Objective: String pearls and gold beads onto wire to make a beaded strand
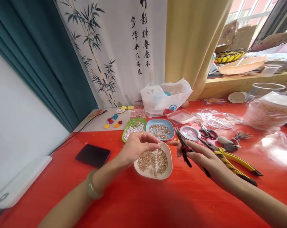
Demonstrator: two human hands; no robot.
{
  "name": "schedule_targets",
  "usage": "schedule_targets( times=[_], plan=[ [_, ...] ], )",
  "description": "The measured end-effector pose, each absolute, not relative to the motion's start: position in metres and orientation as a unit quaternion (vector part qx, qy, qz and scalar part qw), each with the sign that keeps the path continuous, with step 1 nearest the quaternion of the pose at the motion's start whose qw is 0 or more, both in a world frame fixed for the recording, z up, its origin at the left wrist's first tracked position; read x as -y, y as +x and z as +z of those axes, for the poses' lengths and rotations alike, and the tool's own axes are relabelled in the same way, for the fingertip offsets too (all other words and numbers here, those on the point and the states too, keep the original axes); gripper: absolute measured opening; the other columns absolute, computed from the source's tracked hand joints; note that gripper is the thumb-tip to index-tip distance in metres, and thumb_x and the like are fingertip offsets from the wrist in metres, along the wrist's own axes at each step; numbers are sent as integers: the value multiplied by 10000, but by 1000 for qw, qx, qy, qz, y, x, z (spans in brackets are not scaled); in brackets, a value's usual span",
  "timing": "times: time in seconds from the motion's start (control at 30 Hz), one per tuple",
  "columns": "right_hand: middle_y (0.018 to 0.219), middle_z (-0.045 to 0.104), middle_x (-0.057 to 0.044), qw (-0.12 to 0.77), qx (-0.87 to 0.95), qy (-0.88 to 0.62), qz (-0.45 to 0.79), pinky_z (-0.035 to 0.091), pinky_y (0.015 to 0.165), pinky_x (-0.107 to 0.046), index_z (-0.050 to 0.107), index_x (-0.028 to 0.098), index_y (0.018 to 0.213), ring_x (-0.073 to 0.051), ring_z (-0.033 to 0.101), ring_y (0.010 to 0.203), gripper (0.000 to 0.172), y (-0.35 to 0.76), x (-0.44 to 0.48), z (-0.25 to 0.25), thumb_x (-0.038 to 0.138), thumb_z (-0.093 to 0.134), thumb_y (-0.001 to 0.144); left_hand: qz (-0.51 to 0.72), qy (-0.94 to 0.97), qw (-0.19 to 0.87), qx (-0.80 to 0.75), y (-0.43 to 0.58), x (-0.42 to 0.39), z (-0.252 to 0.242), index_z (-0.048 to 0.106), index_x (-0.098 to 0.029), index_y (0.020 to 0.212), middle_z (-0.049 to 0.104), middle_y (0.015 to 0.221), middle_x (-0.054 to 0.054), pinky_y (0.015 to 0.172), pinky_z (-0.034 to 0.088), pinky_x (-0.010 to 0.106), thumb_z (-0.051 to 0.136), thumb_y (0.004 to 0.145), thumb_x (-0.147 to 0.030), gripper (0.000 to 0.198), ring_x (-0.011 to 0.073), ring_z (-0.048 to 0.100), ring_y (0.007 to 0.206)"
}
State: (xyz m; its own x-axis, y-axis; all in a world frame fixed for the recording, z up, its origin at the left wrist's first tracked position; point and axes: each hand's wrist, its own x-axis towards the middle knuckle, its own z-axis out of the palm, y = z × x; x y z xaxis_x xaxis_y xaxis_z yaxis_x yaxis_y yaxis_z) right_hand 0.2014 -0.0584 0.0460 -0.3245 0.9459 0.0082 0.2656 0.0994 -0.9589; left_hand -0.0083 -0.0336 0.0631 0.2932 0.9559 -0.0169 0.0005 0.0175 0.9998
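Note:
My left hand point(140, 147) pinches the top end of a strand of clear and pearly beads point(156, 161). The strand hangs over a cream tray point(168, 172) that holds small gold beads. To the right of that tray, my right hand point(200, 155) holds small black pliers point(184, 148) with a red part near the joint, their jaws pointing up and away. Behind my hands, a green tray point(124, 135) holds white beads and a blue tray point(172, 133) holds gold beads.
Yellow-black pliers point(238, 163), scissors point(208, 133) and a white round lid point(190, 133) lie at the right. A black phone point(93, 155) is at the left. Behind the trays stands a white plastic bag point(155, 99). Plastic wrapping point(214, 117) lies farther right.

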Motion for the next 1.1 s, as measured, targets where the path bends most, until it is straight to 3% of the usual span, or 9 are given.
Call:
schedule_targets(
  times=[0.07, 0.2, 0.43, 0.73, 0.97, 1.1],
  plan=[
    [940, 620, -57, 372, 633, -406, 545, 394, 834, -327, 603, 187, 945, -224, 529, 940, 267, 190, 54, 50, 298, 447, 758, 415, 573, 567, -422, -8, 35, 63, 620, -127, 628, 618, 627, 17, 607, 448, 244, 710, 566, -190, 126, 102, 559, 606],
    [759, 584, -24, 362, 621, -329, 613, 395, 748, -297, 587, 182, 832, -170, 525, 773, 172, 174, 44, 47, 230, 447, 745, 423, 589, 535, -433, -10, 32, 61, 632, -124, 654, 630, 643, 29, 619, 451, 252, 702, 585, -216, 135, 113, 569, 614],
    [798, 556, -42, 403, 609, -332, 597, 372, 701, -295, 569, 161, 813, -161, 485, 741, 164, 175, 40, 50, 237, 450, 731, 392, 636, 482, -458, -13, 26, 54, 662, -128, 706, 640, 687, 46, 599, 448, 238, 672, 623, -265, 160, 107, 549, 615],
    [875, 577, -79, 360, 489, -297, 737, 389, 681, -296, 559, 134, 898, -146, 504, 689, 244, 174, 41, 45, 261, 395, 769, 305, 550, 669, -396, -15, 23, 51, 661, -138, 675, 641, 665, 34, 550, 440, 196, 684, 619, -267, 142, 79, 560, 591],
    [886, 598, -78, 346, 353, -292, 819, 423, 623, -294, 534, 160, 1047, -158, 547, 698, 308, 183, 38, 46, 315, 390, 823, 306, 472, 738, -373, -15, 23, 47, 661, -125, 691, 637, 671, 29, 540, 439, 171, 678, 641, -287, 170, 55, 554, 565],
    [941, 609, -93, 375, 339, -287, 814, 441, 730, -338, 536, 170, 1076, -194, 570, 809, 336, 191, 40, 51, 354, 417, 821, 311, 461, 744, -370, -14, 24, 48, 667, -118, 691, 632, 655, 29, 520, 428, 157, 682, 637, -286, 177, 52, 549, 561]
  ],
)
